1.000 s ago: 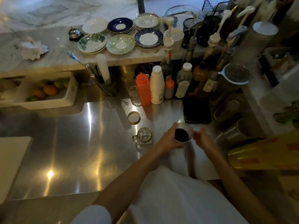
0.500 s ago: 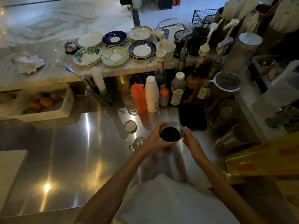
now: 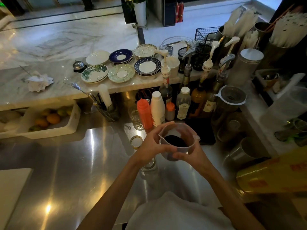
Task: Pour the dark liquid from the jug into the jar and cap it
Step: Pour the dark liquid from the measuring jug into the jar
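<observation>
A clear plastic jug (image 3: pixel 178 140) with dark liquid in it is held above the steel counter, upright, its spout toward the left. My left hand (image 3: pixel 153 145) wraps its left side and my right hand (image 3: pixel 189 152) cups its lower right side. The small glass jar (image 3: pixel 149 166) stands on the counter just below my left wrist, mostly hidden by it. Its gold-rimmed lid (image 3: pixel 136 141) lies flat on the counter to the left of my left hand.
Squeeze bottles (image 3: pixel 144 113), a white bottle (image 3: pixel 157 108) and a drinking glass (image 3: pixel 135 117) stand just behind the jug. A black pad (image 3: pixel 205 133) and metal cups (image 3: pixel 239 153) sit to the right. A white tub of fruit (image 3: pixel 49 120) is at the left.
Both hands have lifted the jug off the counter and carried it slightly left, over the jar. My right hand now grips the jug. The camera has tilted down.
</observation>
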The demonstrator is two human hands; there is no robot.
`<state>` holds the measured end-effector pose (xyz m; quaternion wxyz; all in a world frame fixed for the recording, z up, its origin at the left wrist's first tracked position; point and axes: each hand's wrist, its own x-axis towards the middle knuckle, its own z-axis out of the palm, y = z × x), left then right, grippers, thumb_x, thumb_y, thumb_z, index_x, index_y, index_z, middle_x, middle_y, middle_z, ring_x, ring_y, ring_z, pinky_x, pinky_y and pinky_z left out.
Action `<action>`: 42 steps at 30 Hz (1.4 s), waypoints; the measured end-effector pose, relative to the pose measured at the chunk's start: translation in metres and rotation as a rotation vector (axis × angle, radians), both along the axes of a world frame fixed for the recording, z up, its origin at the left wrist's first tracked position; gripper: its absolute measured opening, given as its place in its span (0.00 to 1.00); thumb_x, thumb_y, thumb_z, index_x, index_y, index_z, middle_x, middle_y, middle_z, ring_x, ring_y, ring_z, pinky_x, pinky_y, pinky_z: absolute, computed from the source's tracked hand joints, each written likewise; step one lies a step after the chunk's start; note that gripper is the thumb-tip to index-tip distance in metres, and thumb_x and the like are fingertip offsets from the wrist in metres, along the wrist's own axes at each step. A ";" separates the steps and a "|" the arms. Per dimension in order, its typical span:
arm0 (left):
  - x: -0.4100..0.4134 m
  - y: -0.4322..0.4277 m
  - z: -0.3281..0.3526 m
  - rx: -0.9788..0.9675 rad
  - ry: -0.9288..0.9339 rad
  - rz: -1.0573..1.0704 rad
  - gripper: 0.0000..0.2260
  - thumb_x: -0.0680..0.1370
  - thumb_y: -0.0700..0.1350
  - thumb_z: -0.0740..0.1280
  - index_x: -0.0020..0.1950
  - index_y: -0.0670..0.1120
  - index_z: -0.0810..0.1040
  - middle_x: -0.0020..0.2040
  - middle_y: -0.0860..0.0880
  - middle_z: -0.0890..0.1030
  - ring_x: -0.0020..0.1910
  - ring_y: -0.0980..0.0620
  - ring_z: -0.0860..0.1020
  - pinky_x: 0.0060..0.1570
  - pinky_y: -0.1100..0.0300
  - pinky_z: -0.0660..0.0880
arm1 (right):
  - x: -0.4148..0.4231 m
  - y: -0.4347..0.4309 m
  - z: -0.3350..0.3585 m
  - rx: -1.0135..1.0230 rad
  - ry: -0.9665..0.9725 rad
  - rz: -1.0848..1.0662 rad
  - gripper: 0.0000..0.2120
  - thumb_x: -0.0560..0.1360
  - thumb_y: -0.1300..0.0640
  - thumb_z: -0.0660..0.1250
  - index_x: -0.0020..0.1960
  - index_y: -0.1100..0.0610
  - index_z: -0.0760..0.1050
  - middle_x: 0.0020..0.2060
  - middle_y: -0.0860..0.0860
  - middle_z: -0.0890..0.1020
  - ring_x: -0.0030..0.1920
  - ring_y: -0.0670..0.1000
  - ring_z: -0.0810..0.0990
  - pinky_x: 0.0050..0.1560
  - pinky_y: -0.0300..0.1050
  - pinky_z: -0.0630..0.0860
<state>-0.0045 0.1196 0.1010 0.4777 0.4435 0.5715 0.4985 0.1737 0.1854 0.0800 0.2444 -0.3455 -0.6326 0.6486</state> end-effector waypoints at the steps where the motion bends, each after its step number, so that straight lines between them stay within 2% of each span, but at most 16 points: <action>1: 0.001 -0.001 0.000 0.003 -0.007 0.010 0.33 0.67 0.40 0.78 0.69 0.55 0.73 0.67 0.51 0.78 0.70 0.49 0.74 0.67 0.46 0.74 | 0.000 -0.001 0.002 -0.023 0.010 -0.013 0.54 0.55 0.48 0.80 0.74 0.43 0.55 0.67 0.45 0.69 0.66 0.40 0.70 0.56 0.34 0.74; 3: 0.004 0.000 0.001 0.006 0.005 0.007 0.32 0.67 0.41 0.78 0.69 0.54 0.74 0.67 0.51 0.78 0.70 0.49 0.74 0.68 0.44 0.73 | 0.003 0.001 0.003 -0.082 0.053 -0.016 0.57 0.52 0.46 0.82 0.73 0.37 0.54 0.66 0.40 0.68 0.62 0.33 0.71 0.51 0.32 0.75; 8: 0.011 -0.001 0.002 -0.001 0.030 -0.004 0.28 0.68 0.44 0.77 0.65 0.58 0.76 0.63 0.56 0.80 0.67 0.54 0.75 0.64 0.54 0.77 | 0.011 0.004 0.005 -0.171 0.078 0.039 0.59 0.45 0.38 0.83 0.70 0.36 0.58 0.64 0.39 0.70 0.61 0.38 0.73 0.49 0.34 0.76; 12: 0.006 -0.004 0.003 0.016 0.020 -0.024 0.28 0.69 0.40 0.75 0.67 0.56 0.76 0.65 0.54 0.80 0.68 0.55 0.75 0.65 0.56 0.76 | 0.010 0.001 0.002 -0.114 0.047 -0.017 0.60 0.47 0.43 0.83 0.72 0.35 0.55 0.62 0.29 0.70 0.60 0.32 0.71 0.49 0.30 0.74; 16: -0.002 -0.005 0.011 0.022 0.092 -0.070 0.27 0.73 0.41 0.74 0.67 0.64 0.74 0.65 0.61 0.78 0.67 0.60 0.75 0.61 0.66 0.75 | -0.003 -0.003 0.001 0.021 0.029 -0.092 0.48 0.57 0.52 0.83 0.72 0.50 0.63 0.66 0.45 0.73 0.63 0.39 0.73 0.59 0.38 0.74; 18: -0.014 -0.004 0.012 -0.020 0.246 -0.133 0.30 0.73 0.52 0.75 0.68 0.72 0.66 0.69 0.70 0.70 0.69 0.66 0.69 0.60 0.67 0.74 | -0.007 0.002 0.003 0.049 0.010 -0.113 0.40 0.62 0.60 0.80 0.70 0.53 0.67 0.65 0.50 0.74 0.61 0.42 0.74 0.60 0.47 0.75; 20: -0.033 -0.009 -0.001 -0.131 0.482 -0.111 0.38 0.69 0.62 0.74 0.72 0.75 0.57 0.78 0.65 0.56 0.77 0.59 0.57 0.71 0.54 0.63 | -0.003 0.013 0.003 0.120 -0.042 -0.082 0.38 0.63 0.59 0.79 0.68 0.44 0.68 0.65 0.46 0.73 0.63 0.43 0.72 0.55 0.45 0.75; 22: -0.053 -0.024 -0.027 -0.215 0.591 -0.015 0.46 0.66 0.63 0.77 0.77 0.67 0.53 0.81 0.56 0.53 0.78 0.51 0.54 0.73 0.49 0.57 | 0.007 0.029 0.003 0.129 -0.064 -0.146 0.37 0.63 0.56 0.79 0.66 0.41 0.68 0.64 0.44 0.72 0.63 0.44 0.71 0.55 0.47 0.75; 24: -0.067 -0.043 -0.057 -0.300 0.591 0.022 0.51 0.65 0.57 0.80 0.79 0.58 0.52 0.81 0.52 0.56 0.78 0.50 0.57 0.74 0.55 0.58 | 0.013 0.037 0.003 0.175 -0.075 -0.145 0.37 0.61 0.53 0.80 0.66 0.41 0.69 0.63 0.41 0.72 0.63 0.43 0.71 0.54 0.47 0.76; 26: -0.071 -0.061 -0.086 -0.440 0.549 -0.045 0.55 0.64 0.53 0.82 0.80 0.52 0.49 0.80 0.51 0.54 0.79 0.50 0.55 0.74 0.58 0.56 | 0.016 0.038 0.001 0.139 -0.086 -0.160 0.37 0.60 0.50 0.79 0.65 0.41 0.70 0.62 0.40 0.73 0.63 0.43 0.72 0.55 0.47 0.76; 29: -0.067 -0.075 -0.122 -0.482 0.412 -0.112 0.57 0.64 0.45 0.83 0.80 0.49 0.46 0.80 0.52 0.52 0.78 0.55 0.52 0.74 0.62 0.54 | 0.017 0.040 -0.006 0.149 -0.119 -0.176 0.35 0.62 0.55 0.79 0.64 0.40 0.70 0.62 0.39 0.73 0.63 0.44 0.71 0.56 0.49 0.76; 31: -0.062 -0.073 -0.133 -0.484 0.385 -0.107 0.56 0.64 0.41 0.83 0.81 0.46 0.48 0.81 0.48 0.54 0.78 0.53 0.56 0.76 0.58 0.56 | 0.014 0.039 -0.007 0.138 -0.140 -0.151 0.35 0.62 0.55 0.80 0.64 0.39 0.70 0.63 0.41 0.73 0.63 0.45 0.71 0.56 0.48 0.75; 33: -0.058 -0.070 -0.141 -0.449 0.420 -0.085 0.51 0.63 0.45 0.83 0.79 0.44 0.57 0.78 0.45 0.62 0.77 0.48 0.62 0.77 0.49 0.59 | 0.015 0.033 -0.008 0.137 -0.174 -0.133 0.36 0.60 0.52 0.80 0.64 0.37 0.70 0.64 0.43 0.71 0.62 0.46 0.71 0.53 0.48 0.78; 35: -0.054 -0.064 -0.142 -0.402 0.478 -0.047 0.46 0.62 0.50 0.84 0.75 0.46 0.65 0.74 0.45 0.69 0.74 0.47 0.67 0.75 0.45 0.63 | 0.014 0.027 -0.005 0.167 -0.171 -0.062 0.38 0.56 0.47 0.81 0.63 0.35 0.69 0.63 0.41 0.72 0.62 0.44 0.72 0.46 0.40 0.79; 38: -0.046 -0.058 -0.143 -0.355 0.486 0.021 0.38 0.62 0.55 0.83 0.67 0.49 0.72 0.65 0.49 0.77 0.64 0.52 0.76 0.67 0.49 0.73 | 0.016 0.027 -0.004 0.154 -0.156 -0.110 0.37 0.57 0.49 0.81 0.62 0.35 0.70 0.62 0.40 0.73 0.62 0.43 0.72 0.51 0.41 0.76; 42: -0.036 -0.055 -0.143 -0.337 0.437 0.061 0.35 0.62 0.58 0.82 0.63 0.54 0.71 0.59 0.53 0.80 0.56 0.58 0.80 0.59 0.53 0.78 | 0.018 0.033 0.004 0.170 -0.112 -0.167 0.37 0.56 0.46 0.81 0.62 0.37 0.71 0.61 0.41 0.75 0.61 0.42 0.73 0.53 0.43 0.75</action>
